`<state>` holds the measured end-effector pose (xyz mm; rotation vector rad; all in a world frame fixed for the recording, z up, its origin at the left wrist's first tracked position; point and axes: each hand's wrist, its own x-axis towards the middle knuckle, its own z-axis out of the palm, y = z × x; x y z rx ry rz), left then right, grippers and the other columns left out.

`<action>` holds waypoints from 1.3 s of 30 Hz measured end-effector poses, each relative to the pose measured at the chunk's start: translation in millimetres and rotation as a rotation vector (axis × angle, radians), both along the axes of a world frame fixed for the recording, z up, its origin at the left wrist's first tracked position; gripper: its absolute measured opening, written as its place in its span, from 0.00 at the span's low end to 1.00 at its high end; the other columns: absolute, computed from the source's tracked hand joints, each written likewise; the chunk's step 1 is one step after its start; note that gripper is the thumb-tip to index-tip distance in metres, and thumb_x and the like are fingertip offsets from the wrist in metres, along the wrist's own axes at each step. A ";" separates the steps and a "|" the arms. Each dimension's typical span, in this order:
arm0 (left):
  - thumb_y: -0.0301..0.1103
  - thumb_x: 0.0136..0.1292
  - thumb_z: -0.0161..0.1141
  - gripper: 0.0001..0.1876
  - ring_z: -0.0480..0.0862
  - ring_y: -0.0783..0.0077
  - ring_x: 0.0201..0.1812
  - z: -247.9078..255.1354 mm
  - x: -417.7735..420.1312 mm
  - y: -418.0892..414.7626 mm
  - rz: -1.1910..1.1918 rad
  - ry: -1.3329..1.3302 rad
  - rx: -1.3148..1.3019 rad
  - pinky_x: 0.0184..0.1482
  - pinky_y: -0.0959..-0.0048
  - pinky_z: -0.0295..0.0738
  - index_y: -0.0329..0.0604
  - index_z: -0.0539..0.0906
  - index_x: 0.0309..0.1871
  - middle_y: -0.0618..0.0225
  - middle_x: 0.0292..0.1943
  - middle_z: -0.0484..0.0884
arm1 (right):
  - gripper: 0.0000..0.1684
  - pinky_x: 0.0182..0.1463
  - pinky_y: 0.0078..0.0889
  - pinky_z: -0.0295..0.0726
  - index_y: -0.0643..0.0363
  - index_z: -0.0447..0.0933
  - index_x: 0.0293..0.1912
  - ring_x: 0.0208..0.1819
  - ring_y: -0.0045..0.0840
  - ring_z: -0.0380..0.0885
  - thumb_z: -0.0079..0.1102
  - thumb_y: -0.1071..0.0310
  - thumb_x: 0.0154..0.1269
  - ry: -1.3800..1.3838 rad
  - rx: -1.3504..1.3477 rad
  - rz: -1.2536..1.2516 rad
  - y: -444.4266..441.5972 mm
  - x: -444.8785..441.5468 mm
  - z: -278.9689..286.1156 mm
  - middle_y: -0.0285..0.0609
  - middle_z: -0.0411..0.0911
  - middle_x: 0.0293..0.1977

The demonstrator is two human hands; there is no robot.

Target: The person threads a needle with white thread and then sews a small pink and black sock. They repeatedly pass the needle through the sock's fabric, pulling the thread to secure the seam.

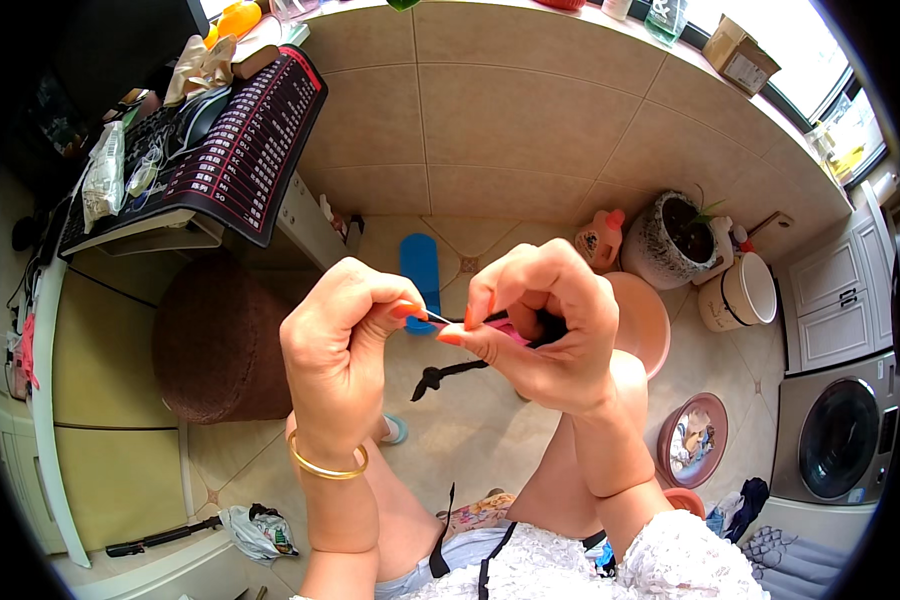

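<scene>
My left hand is raised in front of my lap, thumb and index fingertip pinched on a thin, pale needle-like piece. Its other end meets the fingertips of my right hand. Curled around a small bundle of pink and black fabric, my right hand hides most of it. From that hand a black cloth strip hangs out to the left, with a knot close to its end. Whether the pale piece is a needle or taut thread, I cannot tell.
Left stands a desk with a printed desk mat, above a brown upholstered stool. Beyond my hands are a blue slipper-shaped item, a peach basin and a potted plant. A washing machine stands right.
</scene>
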<state>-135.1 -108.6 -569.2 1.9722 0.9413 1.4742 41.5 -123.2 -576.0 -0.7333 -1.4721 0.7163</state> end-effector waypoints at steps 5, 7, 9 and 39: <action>0.19 0.63 0.60 0.03 0.75 0.79 0.27 -0.7 -3.6 2.2 0.004 0.013 0.024 0.30 0.81 0.71 0.33 0.80 0.32 0.68 0.26 0.77 | 0.13 0.20 0.14 0.57 0.59 0.82 0.34 0.19 0.06 0.58 0.71 0.82 0.48 -0.100 -0.082 -0.009 -1.4 5.9 4.9 0.29 0.77 0.27; 0.19 0.64 0.60 0.03 0.75 0.79 0.27 0.4 -8.5 3.8 0.054 0.001 0.032 0.30 0.82 0.71 0.33 0.79 0.32 0.68 0.26 0.77 | 0.15 0.20 0.14 0.57 0.58 0.84 0.37 0.19 0.07 0.60 0.70 0.83 0.48 -0.200 0.005 -0.056 2.6 10.0 7.2 0.30 0.77 0.29; 0.19 0.64 0.59 0.03 0.75 0.79 0.27 0.5 -10.7 4.9 0.073 0.000 0.038 0.30 0.82 0.71 0.33 0.79 0.32 0.68 0.26 0.77 | 0.15 0.21 0.15 0.59 0.57 0.85 0.37 0.19 0.09 0.61 0.68 0.84 0.48 -0.136 0.006 -0.040 4.3 5.4 0.2 0.32 0.76 0.30; 0.31 0.71 0.59 0.07 0.68 0.88 0.30 -2.3 -26.3 7.5 0.030 -0.236 -0.254 0.33 0.87 0.63 0.37 0.79 0.38 0.75 0.32 0.79 | 0.10 0.37 0.12 0.65 0.61 0.74 0.37 0.32 0.08 0.65 0.55 0.65 0.72 0.131 -0.493 0.242 8.6 33.0 4.5 0.28 0.72 0.32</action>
